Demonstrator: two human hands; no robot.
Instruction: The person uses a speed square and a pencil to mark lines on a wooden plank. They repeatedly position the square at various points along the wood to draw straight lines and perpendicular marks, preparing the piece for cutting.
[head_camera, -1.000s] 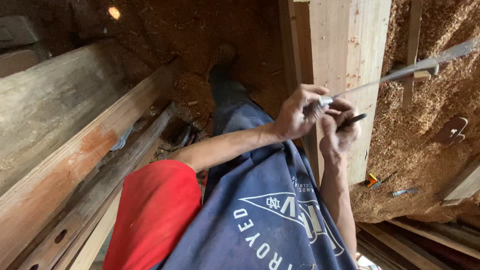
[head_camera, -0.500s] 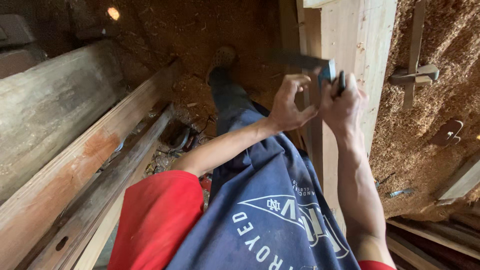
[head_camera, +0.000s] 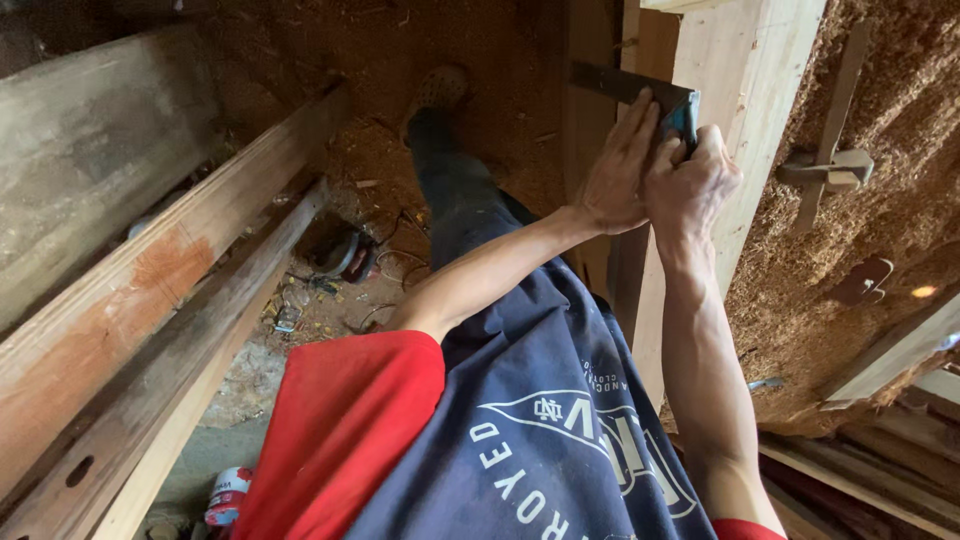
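A metal try square (head_camera: 625, 83) with a dark blade and a teal stock lies across a pale upright wooden plank (head_camera: 745, 70). My left hand (head_camera: 618, 170) presses flat on the blade, fingers stretched over it. Right beside it, my right hand (head_camera: 700, 180) is closed around the stock at the plank's edge. Whether a pencil is in that hand is hidden. Both forearms reach up from my dark blue shirt with red sleeves.
Long weathered beams (head_camera: 150, 300) run along the left. The floor is sawdust (head_camera: 860, 230) with a cross-shaped wooden piece (head_camera: 830, 165), a round power tool (head_camera: 350, 255), a small can (head_camera: 228, 495) and my shoe (head_camera: 440, 85).
The try square was swung from pointing out to the right to lying across the plank. Both hands moved up onto the plank, and the pencil seen earlier is no longer visible.
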